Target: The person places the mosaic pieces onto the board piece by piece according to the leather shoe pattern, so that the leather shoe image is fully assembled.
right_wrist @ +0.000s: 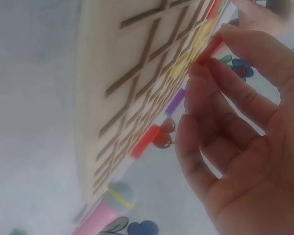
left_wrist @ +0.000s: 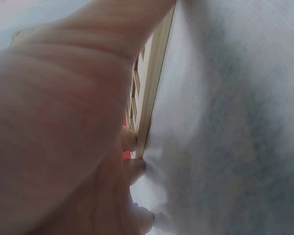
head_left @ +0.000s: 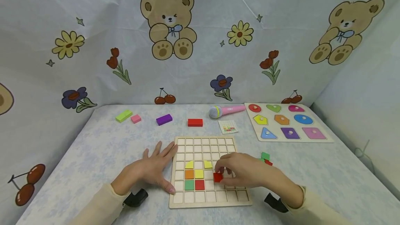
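I see a pale blue mottled worktop (head_left: 93, 152) walled on three sides by a cloth printed with teddy bears, flowers and cherries. At its middle lies a wooden grid board (head_left: 206, 145) of square cells. Six tiles sit in its left-centre cells: two yellow ones with angled tops, an orange and a yellow square below them, a green and a red square below those.

At the far right lies a shape-peg puzzle board (head_left: 328, 138) with nine coloured pieces. A pink toy microphone (head_left: 226, 110) lies just left of it, and a small pattern card (head_left: 228, 126) sits between the microphone and the grid.

The left hand (head_left: 153, 169) lies flat, fingers straight and spread, pressing the worktop with its fingertips against the grid's left edge. The right hand (head_left: 240, 171) is over the grid's right half, its grip clamped: thumb and fingers pinch a small red tile (head_left: 217, 177) just right of the placed tiles.

Along the far edge lie a lime block (head_left: 123, 115), a pink block (head_left: 135, 118), a purple block (head_left: 164, 119) and a red block (head_left: 195, 122). Loose green and red tiles (head_left: 265, 158) lie right of the grid.
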### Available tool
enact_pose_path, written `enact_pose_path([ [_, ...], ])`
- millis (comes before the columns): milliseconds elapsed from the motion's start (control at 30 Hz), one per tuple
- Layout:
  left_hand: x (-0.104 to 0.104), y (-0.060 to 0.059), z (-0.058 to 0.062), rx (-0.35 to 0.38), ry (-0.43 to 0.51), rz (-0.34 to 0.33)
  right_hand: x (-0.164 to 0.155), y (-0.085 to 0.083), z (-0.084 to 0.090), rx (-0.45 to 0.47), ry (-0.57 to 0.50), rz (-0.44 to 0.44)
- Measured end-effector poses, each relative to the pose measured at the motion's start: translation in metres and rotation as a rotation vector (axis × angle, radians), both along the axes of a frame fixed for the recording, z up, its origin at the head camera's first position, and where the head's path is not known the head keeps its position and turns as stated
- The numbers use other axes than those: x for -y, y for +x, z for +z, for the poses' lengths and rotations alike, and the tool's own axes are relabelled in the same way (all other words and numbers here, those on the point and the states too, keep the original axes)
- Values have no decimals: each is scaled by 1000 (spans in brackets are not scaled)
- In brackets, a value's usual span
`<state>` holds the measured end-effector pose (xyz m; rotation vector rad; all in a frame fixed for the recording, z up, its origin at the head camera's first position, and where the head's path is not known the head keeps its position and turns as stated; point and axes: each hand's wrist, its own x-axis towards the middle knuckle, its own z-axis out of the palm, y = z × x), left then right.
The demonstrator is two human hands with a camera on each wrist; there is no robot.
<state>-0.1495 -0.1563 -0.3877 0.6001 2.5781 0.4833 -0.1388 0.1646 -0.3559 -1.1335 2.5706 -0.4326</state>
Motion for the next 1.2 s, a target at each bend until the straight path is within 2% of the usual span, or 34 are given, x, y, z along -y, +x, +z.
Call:
enact_pose_path([
  [167, 0, -1, -1, -3, -4, -5, 13, 4, -1, 4, 28, 23],
  [367, 1, 0, 0, -5, -5, -6, 27, 5, -7, -91, 87, 118],
  [500, 0, 1, -1, -3, 7, -11, 31, 6, -10, -116, 113, 144],
  [867, 0, -1, -2, -6, 2, -5, 29, 5, -13, -94, 73, 97],
  [1200, -1, 1, -2, -7, 1, 3, 10, 4, -11, -21, 20, -5],
])
